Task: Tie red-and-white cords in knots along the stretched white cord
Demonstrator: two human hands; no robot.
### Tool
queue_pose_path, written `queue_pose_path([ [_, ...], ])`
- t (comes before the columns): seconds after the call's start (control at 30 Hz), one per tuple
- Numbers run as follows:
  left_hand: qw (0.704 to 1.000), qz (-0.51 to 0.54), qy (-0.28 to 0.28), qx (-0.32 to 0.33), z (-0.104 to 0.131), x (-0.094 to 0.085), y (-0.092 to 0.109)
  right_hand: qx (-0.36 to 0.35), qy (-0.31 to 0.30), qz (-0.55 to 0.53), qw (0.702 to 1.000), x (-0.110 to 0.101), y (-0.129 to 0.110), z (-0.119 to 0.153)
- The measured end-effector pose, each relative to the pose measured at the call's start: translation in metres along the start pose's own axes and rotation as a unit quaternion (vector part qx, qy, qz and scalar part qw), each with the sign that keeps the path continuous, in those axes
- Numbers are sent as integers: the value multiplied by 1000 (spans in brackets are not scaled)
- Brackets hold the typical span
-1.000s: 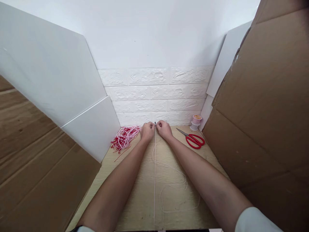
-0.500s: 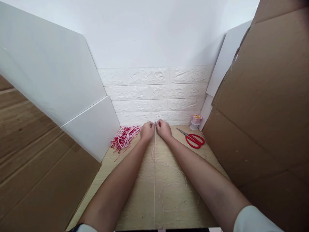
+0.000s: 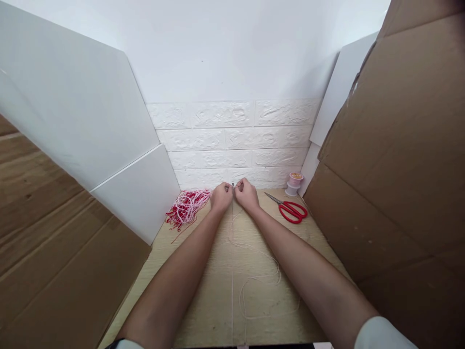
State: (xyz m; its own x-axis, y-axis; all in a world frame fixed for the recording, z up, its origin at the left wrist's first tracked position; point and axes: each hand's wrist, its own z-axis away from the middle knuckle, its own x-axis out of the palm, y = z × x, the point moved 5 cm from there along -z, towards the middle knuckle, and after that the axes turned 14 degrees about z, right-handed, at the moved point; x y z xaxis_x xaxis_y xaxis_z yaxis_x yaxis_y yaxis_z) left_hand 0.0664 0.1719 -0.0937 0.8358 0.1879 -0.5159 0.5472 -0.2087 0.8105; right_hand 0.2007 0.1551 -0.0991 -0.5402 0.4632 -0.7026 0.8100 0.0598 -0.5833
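At the far end of the board, my left hand (image 3: pixel 222 196) and my right hand (image 3: pixel 247 193) face each other, fingers pinched, on either side of a small dark peg (image 3: pixel 233 185). From the peg a pale cord (image 3: pixel 232 286) runs straight toward me to the near edge. A thinner pale thread (image 3: pixel 254 247) lies in loose curves to the right of it and leads up toward my right hand. Both hands appear closed on thread at the peg; the fine ends between the fingertips are too small to make out clearly.
Left of my hands lies a tangle of red and pink cords (image 3: pixel 187 208). Red-handled scissors (image 3: pixel 290 211) lie open-bladed or nearly so at the right, near stacked thread spools (image 3: pixel 294 182). Cardboard panels (image 3: pixel 392 160) flank both sides, and a white brick-patterned wall (image 3: pixel 221 114) closes the back.
The right fingers have lifted and curled slightly at the peg. The straight cord looks fainter, as if blurred by shaking. The left hand has hardly moved.
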Motion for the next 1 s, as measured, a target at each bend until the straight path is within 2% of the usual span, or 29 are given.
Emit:
queue_pose_path([
  [0.23,1000,25,-17,0,1,0,0,10,-68,22,997,5,0,2],
  [0.63,999,17,-29,4,-2,2,-1,3,-100,17,995,6,1,-1],
  [1.0,999,-27,-18,1,-2,3,0,-8,-94,30,995,7,0,-1],
])
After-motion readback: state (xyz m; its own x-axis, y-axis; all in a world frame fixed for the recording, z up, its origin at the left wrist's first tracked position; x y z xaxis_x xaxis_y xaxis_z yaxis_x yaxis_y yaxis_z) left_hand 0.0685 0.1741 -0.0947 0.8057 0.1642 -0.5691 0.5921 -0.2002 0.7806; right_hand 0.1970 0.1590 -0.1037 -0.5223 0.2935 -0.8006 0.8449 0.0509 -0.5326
